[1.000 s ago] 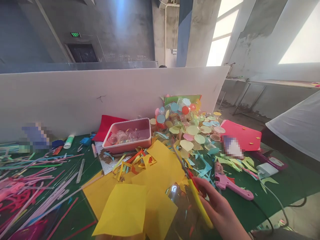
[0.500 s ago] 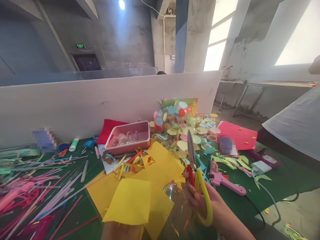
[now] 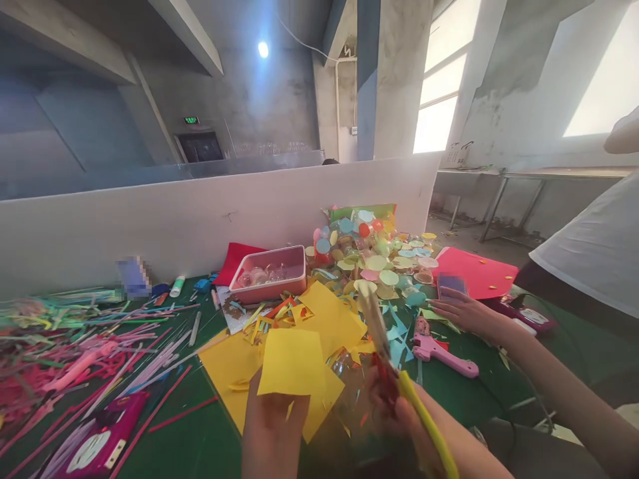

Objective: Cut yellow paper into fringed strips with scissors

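My left hand (image 3: pixel 274 426) holds a small square of yellow paper (image 3: pixel 292 362) upright from below, its fingers mostly behind the sheet. In my right hand (image 3: pixel 399 412) is a pair of scissors (image 3: pixel 374 322) with yellow and red handles, blades pointing up and away and smeared by motion. The scissors stand to the right of the held square, apart from it. Beneath both hands lie larger yellow sheets (image 3: pixel 332 322) and yellow offcuts (image 3: pixel 259 332).
A pink tray (image 3: pixel 272 290) holds clear domes. Behind are many pastel paper discs (image 3: pixel 387 276). A pink glue gun (image 3: pixel 446 359) lies right; coloured strips (image 3: pixel 80 366) cover the left. Another person's hand (image 3: pixel 462 313) reaches in from the right, near the red sheet (image 3: pixel 476 273).
My left hand has risen and moved right with the yellow square. The scissors have shifted slightly and tilted. Another person's arm has come in from the right. The view has tilted and turned left.
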Demonstrator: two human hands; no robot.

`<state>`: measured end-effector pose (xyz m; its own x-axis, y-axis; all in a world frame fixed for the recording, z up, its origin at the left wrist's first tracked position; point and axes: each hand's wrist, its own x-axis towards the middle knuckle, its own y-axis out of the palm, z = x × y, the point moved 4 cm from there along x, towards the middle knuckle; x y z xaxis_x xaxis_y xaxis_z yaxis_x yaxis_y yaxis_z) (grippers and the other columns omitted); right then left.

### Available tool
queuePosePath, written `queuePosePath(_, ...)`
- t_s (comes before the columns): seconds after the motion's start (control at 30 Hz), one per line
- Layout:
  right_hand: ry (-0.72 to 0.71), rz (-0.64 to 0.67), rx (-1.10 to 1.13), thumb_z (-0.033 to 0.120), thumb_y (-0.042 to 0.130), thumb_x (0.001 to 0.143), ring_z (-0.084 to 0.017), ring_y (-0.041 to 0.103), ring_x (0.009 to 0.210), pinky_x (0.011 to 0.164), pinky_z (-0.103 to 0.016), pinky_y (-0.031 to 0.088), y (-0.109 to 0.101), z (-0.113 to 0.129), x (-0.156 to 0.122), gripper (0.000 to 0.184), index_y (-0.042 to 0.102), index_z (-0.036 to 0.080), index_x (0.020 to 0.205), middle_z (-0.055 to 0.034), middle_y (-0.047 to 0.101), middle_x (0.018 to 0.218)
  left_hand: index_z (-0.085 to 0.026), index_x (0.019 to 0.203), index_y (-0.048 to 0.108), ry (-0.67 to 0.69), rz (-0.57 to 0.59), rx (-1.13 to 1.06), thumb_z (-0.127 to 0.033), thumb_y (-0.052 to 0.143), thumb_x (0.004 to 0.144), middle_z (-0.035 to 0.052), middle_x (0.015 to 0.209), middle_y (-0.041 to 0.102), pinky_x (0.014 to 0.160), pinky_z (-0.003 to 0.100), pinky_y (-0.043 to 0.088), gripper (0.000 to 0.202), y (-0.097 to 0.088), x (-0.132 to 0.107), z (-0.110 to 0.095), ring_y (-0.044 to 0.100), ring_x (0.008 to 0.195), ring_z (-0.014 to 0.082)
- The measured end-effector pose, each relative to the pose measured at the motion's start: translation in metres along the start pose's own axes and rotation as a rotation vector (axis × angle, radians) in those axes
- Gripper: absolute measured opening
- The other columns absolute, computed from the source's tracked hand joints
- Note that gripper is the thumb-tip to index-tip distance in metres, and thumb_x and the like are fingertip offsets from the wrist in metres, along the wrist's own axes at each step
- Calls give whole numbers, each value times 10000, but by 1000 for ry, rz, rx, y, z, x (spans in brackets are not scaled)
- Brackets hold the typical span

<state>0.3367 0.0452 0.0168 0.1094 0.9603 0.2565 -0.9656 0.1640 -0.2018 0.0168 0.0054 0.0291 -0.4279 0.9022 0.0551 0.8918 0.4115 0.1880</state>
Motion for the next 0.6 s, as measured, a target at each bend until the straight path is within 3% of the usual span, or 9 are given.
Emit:
queuePosePath(0.1, -43, 7, -8, 248, 767, 576, -300, 657, 958, 802, -438, 557, -64, -26, 35, 167, 680, 318, 701, 36, 718, 759, -253, 1136, 575, -2, -3, -34, -436, 811, 667, 102, 1173, 710, 803, 314, 578, 556, 2, 2, 2, 702, 1011, 252)
queuePosePath(0.17, -56, 13, -4, 150, 732, 579, -296, 652, 1022, 846, -431, 556, -83, -43, 46, 240, 708, 329, 737, 62, 741, 813, -260, 1141, 564, -8, -13, -24, -442, 798, 687, 105, 1188, 706, 818, 318, 574, 542, 3, 2, 0, 689, 1052, 258)
queuePosePath(0.33, -77, 19, 25, 37, 705, 544, -288, 667, 1041, 853, -396, 584, -86, -64, 45, 347, 716, 320, 744, 86, 752, 847, -279, 1154, 565, 2, -43, 34, -479, 792, 680, 109, 1214, 700, 898, 366, 542, 563, 3, -2, -4, 674, 1092, 270)
queuePosePath(0.5, -134, 7, 9, 39, 650, 592, -273, 666, 1061, 897, -386, 572, -91, -64, 47, 298, 712, 305, 712, 87, 753, 832, -282, 1166, 567, -8, -30, 128, -464, 772, 695, 73, 1042, 760, 778, 277, 559, 545, -5, 4, 12, 718, 973, 237)
queuePosePath(0.6, -187, 5, -49, 60, 636, 590, -274, 683, 1022, 913, -404, 564, -97, -61, 49, 276, 709, 312, 679, 96, 754, 823, -277, 1156, 563, -22, 16, 159, -427, 735, 735, 56, 948, 778, 772, 286, 553, 478, -5, 6, 18, 732, 917, 236)
